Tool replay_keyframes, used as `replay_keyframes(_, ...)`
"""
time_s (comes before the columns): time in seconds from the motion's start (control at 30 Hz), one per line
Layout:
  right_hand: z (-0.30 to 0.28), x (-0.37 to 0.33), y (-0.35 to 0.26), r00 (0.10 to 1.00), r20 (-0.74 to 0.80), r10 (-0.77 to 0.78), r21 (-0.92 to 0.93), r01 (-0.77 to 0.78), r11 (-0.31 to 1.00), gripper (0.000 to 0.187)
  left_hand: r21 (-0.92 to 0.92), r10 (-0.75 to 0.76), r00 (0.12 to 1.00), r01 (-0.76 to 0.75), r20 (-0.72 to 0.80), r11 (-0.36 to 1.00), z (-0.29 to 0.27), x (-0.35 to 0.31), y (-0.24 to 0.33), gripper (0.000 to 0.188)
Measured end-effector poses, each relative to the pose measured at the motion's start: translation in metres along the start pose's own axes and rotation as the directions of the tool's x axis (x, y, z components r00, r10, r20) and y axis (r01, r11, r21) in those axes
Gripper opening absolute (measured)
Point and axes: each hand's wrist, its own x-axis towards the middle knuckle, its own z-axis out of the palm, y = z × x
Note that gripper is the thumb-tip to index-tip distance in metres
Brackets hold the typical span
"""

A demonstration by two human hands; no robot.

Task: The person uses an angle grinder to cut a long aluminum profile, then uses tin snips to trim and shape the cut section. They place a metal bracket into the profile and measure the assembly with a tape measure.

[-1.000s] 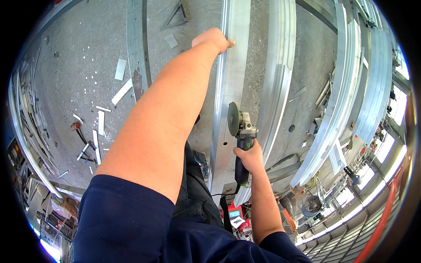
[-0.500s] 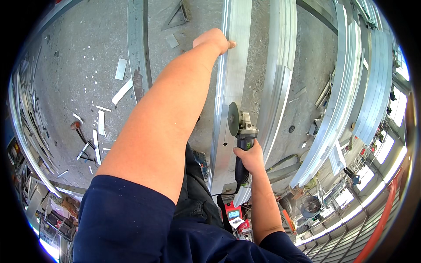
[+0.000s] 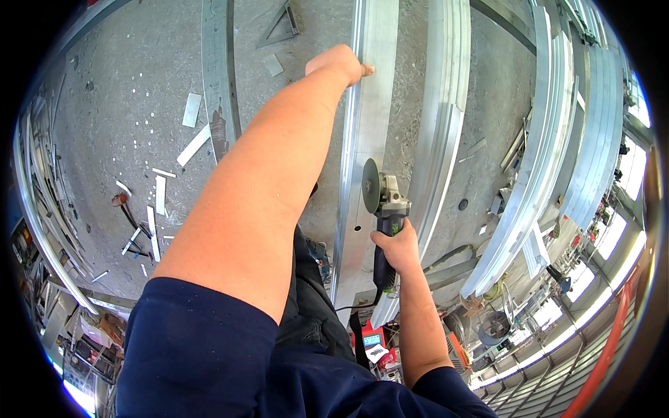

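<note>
My right hand (image 3: 398, 249) is wrapped round the black body of an angle grinder (image 3: 387, 226), its thumb lying across the housing. The dark cutting disc (image 3: 371, 187) stands on edge over a long silvery metal profile (image 3: 377, 104); whether it touches the metal I cannot tell. Farther along the same profile, my left hand (image 3: 337, 64) grips its left edge, with the thumb on the top face and the other fingers mostly hidden. A small dark hole (image 3: 358, 228) shows in the profile left of the grinder. The grinder's cord (image 3: 355, 307) trails toward my legs.
To the right run more long profiles (image 3: 442, 111) and a stacked bundle (image 3: 519, 230). A steel beam (image 3: 220, 70) lies at the left. Offcuts (image 3: 194, 145), a hammer-like tool (image 3: 124, 202) and a triangular metal bracket (image 3: 282, 26) are on the concrete floor. A red machine (image 3: 368, 338) stands near my body.
The grinder and its disc have shifted very slightly, a little away from me, and its cord has moved. My left hand keeps its grip on the profile's edge.
</note>
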Motion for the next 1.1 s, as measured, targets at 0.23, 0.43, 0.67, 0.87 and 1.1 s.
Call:
replay_keyframes(0.23, 0.000, 0.000, -0.002, 1.000, -0.004, -0.002, 0.006, 0.002, 1.000, 0.046, 0.008, -0.011, 1.000, 0.011, 0.020, 1.000, 0.000, 0.000, 0.001, 0.059)
replay_keyframes(0.43, 0.004, -0.001, 0.019, 0.999, 0.030, 0.033, -0.026, -0.032, 0.999, 0.050, 0.005, -0.007, 1.000, 0.007, 0.012, 1.000, -0.002, -0.002, 0.001, 0.058)
replay_keyframes(0.67, 0.001, -0.012, 0.023, 0.991, 0.082, 0.109, -0.002, -0.109, 0.994, 0.056, 0.005, 0.021, 1.000, -0.021, 0.012, 1.000, 0.002, 0.006, -0.004, 0.061)
replay_keyframes(0.87, -0.021, -0.044, 0.049, 0.980, 0.098, 0.174, 0.138, -0.186, 0.973, 0.056, 0.047, 0.010, 1.000, -0.010, -0.008, 0.999, 0.002, 0.003, 0.001, 0.059)
replay_keyframes(1.1, -0.035, -0.066, 0.079, 0.963, 0.129, 0.238, 0.088, -0.250, 0.964, 0.058, 0.076, 0.009, 0.999, -0.013, 0.046, 0.997, 0.003, 0.009, 0.002, 0.060)
